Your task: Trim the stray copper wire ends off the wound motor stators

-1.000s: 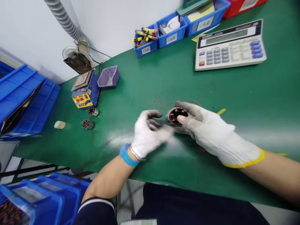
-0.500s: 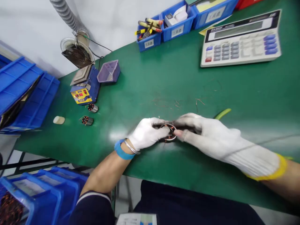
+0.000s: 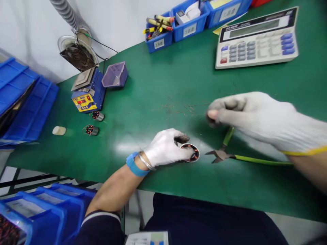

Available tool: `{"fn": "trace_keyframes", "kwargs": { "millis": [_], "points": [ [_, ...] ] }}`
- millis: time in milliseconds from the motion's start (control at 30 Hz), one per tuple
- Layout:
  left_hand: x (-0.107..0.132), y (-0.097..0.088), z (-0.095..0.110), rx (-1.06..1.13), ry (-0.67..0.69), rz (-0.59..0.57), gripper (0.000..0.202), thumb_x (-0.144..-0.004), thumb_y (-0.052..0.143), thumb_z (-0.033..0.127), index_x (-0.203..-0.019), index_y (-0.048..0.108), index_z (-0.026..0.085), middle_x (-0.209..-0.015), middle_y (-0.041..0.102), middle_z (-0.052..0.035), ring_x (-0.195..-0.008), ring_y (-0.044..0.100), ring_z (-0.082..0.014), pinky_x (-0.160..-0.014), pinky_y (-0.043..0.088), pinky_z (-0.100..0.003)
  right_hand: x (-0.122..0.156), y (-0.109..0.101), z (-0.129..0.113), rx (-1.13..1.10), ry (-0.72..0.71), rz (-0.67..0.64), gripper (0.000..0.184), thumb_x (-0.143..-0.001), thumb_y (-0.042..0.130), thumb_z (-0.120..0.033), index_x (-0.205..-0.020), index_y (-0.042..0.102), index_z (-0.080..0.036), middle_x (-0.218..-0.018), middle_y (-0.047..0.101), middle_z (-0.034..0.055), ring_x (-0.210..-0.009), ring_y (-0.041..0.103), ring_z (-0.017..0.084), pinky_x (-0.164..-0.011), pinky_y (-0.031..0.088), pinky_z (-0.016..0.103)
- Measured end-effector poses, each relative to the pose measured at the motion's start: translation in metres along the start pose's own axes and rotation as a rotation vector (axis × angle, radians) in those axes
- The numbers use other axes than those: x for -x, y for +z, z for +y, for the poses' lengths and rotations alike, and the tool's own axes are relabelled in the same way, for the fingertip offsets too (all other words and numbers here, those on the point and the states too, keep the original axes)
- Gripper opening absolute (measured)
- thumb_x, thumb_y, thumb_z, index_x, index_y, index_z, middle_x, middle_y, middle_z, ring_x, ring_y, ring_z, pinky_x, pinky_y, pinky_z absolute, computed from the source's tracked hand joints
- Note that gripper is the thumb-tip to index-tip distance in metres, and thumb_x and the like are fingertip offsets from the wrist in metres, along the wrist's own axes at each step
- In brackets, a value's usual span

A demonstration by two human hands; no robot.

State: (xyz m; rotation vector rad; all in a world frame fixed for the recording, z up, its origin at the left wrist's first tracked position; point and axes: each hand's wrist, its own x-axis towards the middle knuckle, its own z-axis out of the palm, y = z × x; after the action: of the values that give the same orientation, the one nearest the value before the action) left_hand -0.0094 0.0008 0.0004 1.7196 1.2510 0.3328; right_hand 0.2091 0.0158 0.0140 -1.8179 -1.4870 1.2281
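On the green tabletop (image 3: 153,80), the white-gloved left hand (image 3: 164,148) grips a round, silver-rimmed, copper-wound metal part (image 3: 196,154), while the white-gloved right hand (image 3: 258,119) hovers, fingers curled, contents unclear, near splayed green-handled metal cutters (image 3: 221,155) that could nick the windings if knocked leftward.

Left of the green-handled cutters (image 3: 221,155), the left hand (image 3: 166,148) partly hides a metal-rimmed coil (image 3: 196,155). Beyond the cutters, the right hand's (image 3: 260,117) fingers (image 3: 214,119) blur; farther behind them, a red box (image 3: 258,2) is cropped.
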Motion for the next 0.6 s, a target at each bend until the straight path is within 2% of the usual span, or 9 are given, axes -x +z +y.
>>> {"fn": "trace_keyframes", "kwargs": {
  "millis": [100,133,200,267,333,433,533,600],
  "points": [
    [0.0,0.004,0.002,0.13,-0.036,0.013,0.022,-0.068,0.08,0.036,-0.08,0.073,0.019,-0.062,0.062,0.0004,-0.057,0.055,-0.0152,-0.055,0.045,-0.028,0.013,-0.005,0.007,0.513,-0.095,-0.325,0.042,-0.061,0.078,-0.058,-0.092,0.075,-0.028,-0.1,0.073,0.005,-0.081,0.067,0.024,-0.064,0.048,0.036],
    [-0.001,0.006,0.002,0.186,-0.041,0.026,0.022,-0.067,0.081,0.034,-0.08,0.072,0.019,-0.066,0.066,-0.0004,-0.06,0.057,-0.0152,-0.057,0.047,-0.028,0.018,-0.001,0.009,0.633,-0.156,-0.364,0.044,-0.059,0.079,-0.057,-0.093,0.075,-0.03,-0.11,0.072,0.0056,-0.088,0.067,0.028,-0.061,0.047,0.036],
    [-0.003,0.011,-0.002,0.289,-0.03,0.041,0.018,-0.068,0.08,0.03,-0.078,0.071,0.018,-0.076,0.071,-0.0023,-0.068,0.062,-0.0159,-0.063,0.05,-0.028,0.023,0.013,0.013,0.762,-0.255,-0.338,0.042,-0.062,0.076,-0.059,-0.091,0.076,-0.029,-0.122,0.068,0.0071,-0.102,0.065,0.033,-0.058,0.043,0.036],
    [-0.005,0.018,-0.007,0.379,-0.016,0.043,0.01,-0.074,0.074,0.027,-0.075,0.069,0.018,-0.076,0.071,-0.0022,-0.071,0.064,-0.0158,-0.065,0.052,-0.027,0.024,0.026,0.016,0.775,-0.293,-0.306,0.04,-0.067,0.071,-0.06,-0.09,0.075,-0.028,-0.124,0.067,0.0079,-0.114,0.061,0.036,-0.06,0.044,0.036],
    [-0.009,0.024,-0.011,0.475,-0.018,0.095,0.008,-0.077,0.07,0.025,-0.074,0.067,0.018,-0.073,0.07,-0.001,-0.07,0.063,-0.0143,-0.066,0.052,-0.026,0.021,0.034,0.017,0.746,-0.302,-0.313,0.041,-0.069,0.069,-0.061,-0.093,0.076,-0.028,-0.12,0.067,0.0082,-0.12,0.058,0.037,-0.067,0.048,0.039],
    [-0.014,0.027,-0.013,0.677,-0.05,0.299,0.011,-0.081,0.069,0.026,-0.08,0.062,0.018,-0.075,0.068,0.0,-0.062,0.061,-0.0106,-0.061,0.052,-0.023,0.018,0.034,0.018,0.703,-0.379,-0.334,0.034,-0.079,0.064,-0.054,-0.093,0.076,-0.026,-0.109,0.069,0.0091,-0.118,0.059,0.035,-0.084,0.051,0.044],
    [-0.017,0.014,-0.01,0.843,-0.05,0.542,0.019,-0.085,0.068,0.033,-0.086,0.056,0.018,-0.079,0.066,0.0006,-0.055,0.061,-0.0089,-0.053,0.052,-0.022,0.017,0.028,0.02,0.682,-0.415,-0.345,0.031,-0.079,0.066,-0.051,-0.092,0.076,-0.025,-0.108,0.069,0.0094,-0.114,0.061,0.034,-0.089,0.051,0.045],
    [-0.015,-0.001,-0.007,0.779,-0.028,0.601,0.026,-0.085,0.069,0.041,-0.084,0.055,0.019,-0.076,0.062,0.0019,-0.051,0.058,-0.0087,-0.047,0.048,-0.022,0.018,0.023,0.022,0.645,-0.369,-0.366,0.037,-0.074,0.07,-0.054,-0.097,0.075,-0.026,-0.113,0.068,0.0092,-0.112,0.062,0.033,-0.08,0.052,0.042]
  ]
}}
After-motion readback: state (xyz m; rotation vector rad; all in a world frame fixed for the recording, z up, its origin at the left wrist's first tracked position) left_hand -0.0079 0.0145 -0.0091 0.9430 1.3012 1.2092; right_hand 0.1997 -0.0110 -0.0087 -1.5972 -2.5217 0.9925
